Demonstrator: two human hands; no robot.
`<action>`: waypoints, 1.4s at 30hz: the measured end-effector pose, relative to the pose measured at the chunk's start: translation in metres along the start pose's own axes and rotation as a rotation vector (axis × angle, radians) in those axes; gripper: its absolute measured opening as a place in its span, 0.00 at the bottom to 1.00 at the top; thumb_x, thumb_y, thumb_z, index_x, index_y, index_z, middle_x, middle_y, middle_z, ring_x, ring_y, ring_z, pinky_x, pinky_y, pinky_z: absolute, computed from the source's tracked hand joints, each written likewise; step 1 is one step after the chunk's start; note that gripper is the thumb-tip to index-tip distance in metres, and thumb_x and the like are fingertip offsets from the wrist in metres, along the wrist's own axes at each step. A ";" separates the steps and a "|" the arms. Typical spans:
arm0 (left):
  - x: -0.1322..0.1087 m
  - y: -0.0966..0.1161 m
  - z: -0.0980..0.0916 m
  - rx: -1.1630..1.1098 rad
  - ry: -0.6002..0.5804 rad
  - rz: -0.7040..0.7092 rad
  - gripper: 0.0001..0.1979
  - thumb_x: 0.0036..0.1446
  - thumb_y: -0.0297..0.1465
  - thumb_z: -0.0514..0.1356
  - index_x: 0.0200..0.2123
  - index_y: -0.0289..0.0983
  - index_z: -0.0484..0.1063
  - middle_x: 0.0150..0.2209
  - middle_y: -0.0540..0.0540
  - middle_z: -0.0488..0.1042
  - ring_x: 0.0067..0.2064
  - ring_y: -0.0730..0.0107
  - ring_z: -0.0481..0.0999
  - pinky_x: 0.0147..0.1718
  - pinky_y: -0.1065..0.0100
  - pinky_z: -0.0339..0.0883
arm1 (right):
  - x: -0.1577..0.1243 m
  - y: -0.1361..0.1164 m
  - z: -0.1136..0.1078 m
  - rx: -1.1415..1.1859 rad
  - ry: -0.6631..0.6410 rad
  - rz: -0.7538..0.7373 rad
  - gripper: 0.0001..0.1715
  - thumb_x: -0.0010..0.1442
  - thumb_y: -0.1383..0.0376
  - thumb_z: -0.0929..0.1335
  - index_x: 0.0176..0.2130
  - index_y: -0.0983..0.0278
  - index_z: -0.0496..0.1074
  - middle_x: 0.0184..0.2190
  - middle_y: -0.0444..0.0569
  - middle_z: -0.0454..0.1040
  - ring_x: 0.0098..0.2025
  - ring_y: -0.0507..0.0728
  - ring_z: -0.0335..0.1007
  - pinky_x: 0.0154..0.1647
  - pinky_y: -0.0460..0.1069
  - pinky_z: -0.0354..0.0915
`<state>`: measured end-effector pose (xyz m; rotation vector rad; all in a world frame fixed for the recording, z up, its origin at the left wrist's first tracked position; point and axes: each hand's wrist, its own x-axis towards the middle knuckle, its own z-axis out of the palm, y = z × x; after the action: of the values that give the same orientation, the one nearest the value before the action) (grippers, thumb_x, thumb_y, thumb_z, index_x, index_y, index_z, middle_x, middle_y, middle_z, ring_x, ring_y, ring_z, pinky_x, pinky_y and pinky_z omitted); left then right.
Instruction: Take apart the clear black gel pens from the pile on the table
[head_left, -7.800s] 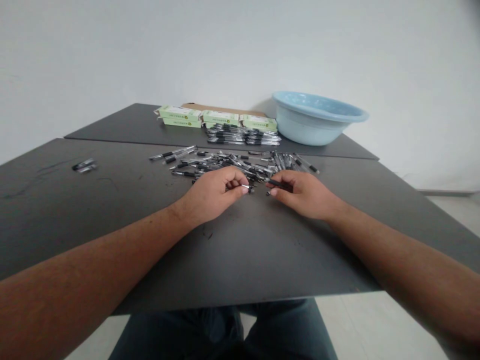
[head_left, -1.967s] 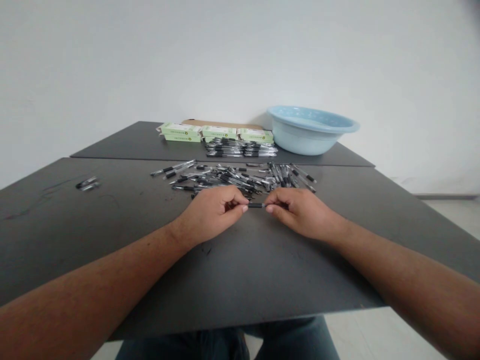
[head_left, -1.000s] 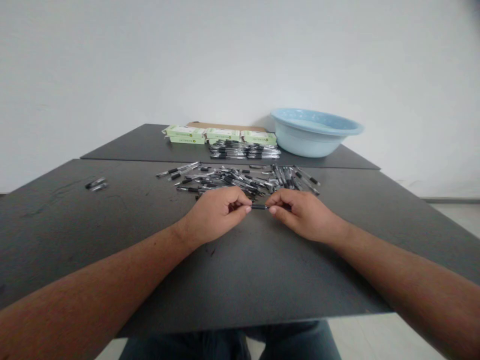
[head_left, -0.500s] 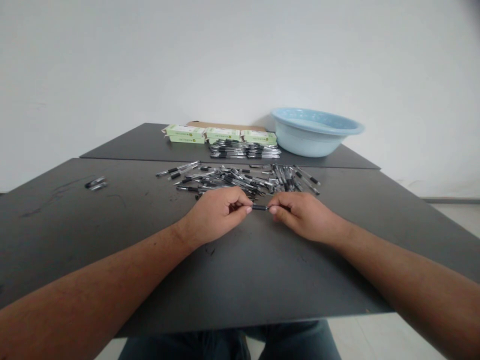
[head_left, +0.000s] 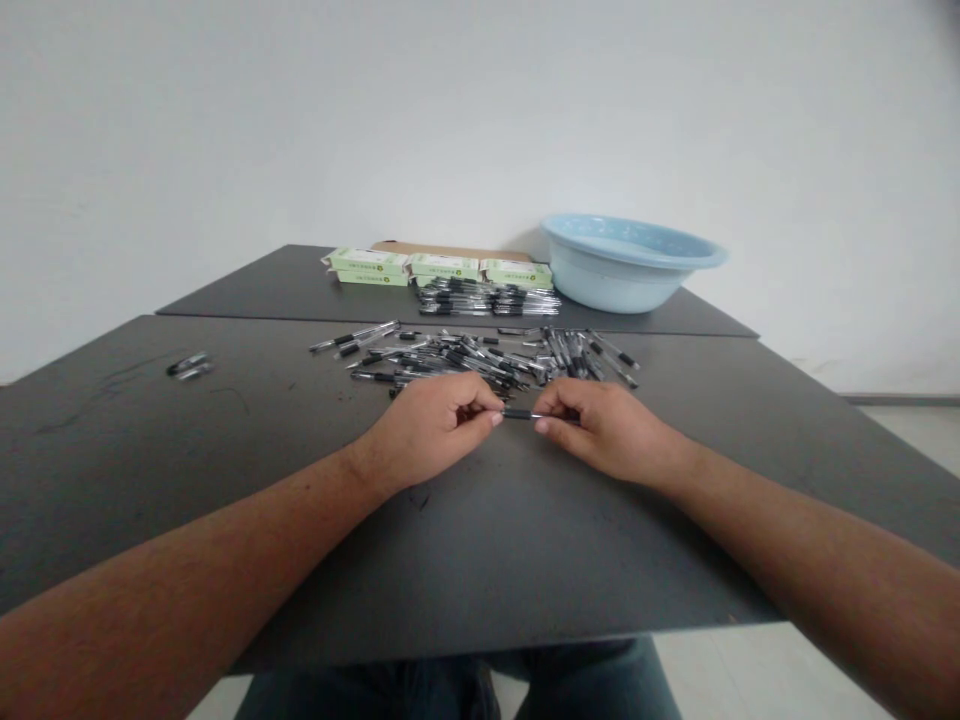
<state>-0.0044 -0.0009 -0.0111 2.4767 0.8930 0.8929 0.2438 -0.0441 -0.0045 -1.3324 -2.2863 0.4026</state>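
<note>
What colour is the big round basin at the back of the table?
Pale blue; the round plastic basin shows clearest in the head view.

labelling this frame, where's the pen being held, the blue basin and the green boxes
pen (head_left: 516, 413): head view, on its dark grip section.
blue basin (head_left: 611, 290): head view, on its outer wall.
green boxes (head_left: 444, 266): head view, on the middle box's top.

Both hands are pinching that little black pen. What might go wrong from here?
The slim black pen is held only by the tips of the left hand and right hand; it could slip. Dropped, it might vanish into the scattered heap of black-and-clear pens behind, or roll across the dark table.
</note>
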 end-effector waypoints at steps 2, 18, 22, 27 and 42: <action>0.000 0.000 0.000 0.001 -0.003 0.001 0.04 0.60 0.30 0.62 0.35 0.39 0.78 0.30 0.53 0.78 0.32 0.74 0.76 0.33 0.71 0.63 | 0.000 0.000 0.000 -0.010 -0.034 -0.030 0.06 0.66 0.63 0.66 0.39 0.61 0.73 0.32 0.44 0.78 0.34 0.52 0.73 0.37 0.47 0.63; 0.000 0.001 0.000 -0.005 -0.003 0.005 0.04 0.61 0.30 0.62 0.36 0.39 0.78 0.31 0.53 0.78 0.32 0.73 0.77 0.32 0.72 0.64 | 0.001 0.001 0.001 0.020 -0.038 -0.024 0.06 0.66 0.62 0.67 0.41 0.61 0.72 0.32 0.44 0.78 0.34 0.53 0.73 0.37 0.48 0.64; 0.000 0.002 0.000 0.006 -0.002 -0.003 0.05 0.61 0.31 0.61 0.36 0.39 0.78 0.31 0.52 0.78 0.33 0.72 0.77 0.32 0.71 0.64 | 0.001 0.000 0.000 0.058 -0.069 -0.018 0.09 0.69 0.62 0.63 0.43 0.62 0.72 0.32 0.45 0.78 0.34 0.54 0.74 0.38 0.49 0.65; 0.000 0.000 0.000 0.016 -0.009 -0.004 0.05 0.61 0.31 0.61 0.36 0.39 0.78 0.31 0.52 0.78 0.33 0.72 0.77 0.32 0.71 0.64 | 0.001 0.002 0.001 0.030 -0.055 -0.032 0.06 0.67 0.62 0.65 0.41 0.62 0.71 0.32 0.45 0.78 0.33 0.54 0.73 0.37 0.48 0.64; 0.000 0.000 0.000 0.024 -0.013 -0.002 0.05 0.61 0.32 0.61 0.37 0.39 0.78 0.32 0.52 0.79 0.34 0.72 0.77 0.33 0.71 0.65 | 0.001 0.000 0.001 0.056 -0.052 -0.007 0.07 0.67 0.62 0.66 0.43 0.62 0.70 0.32 0.45 0.78 0.34 0.53 0.74 0.37 0.48 0.65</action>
<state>-0.0041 -0.0012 -0.0108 2.4979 0.9071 0.8692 0.2428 -0.0434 -0.0046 -1.3007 -2.3039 0.5001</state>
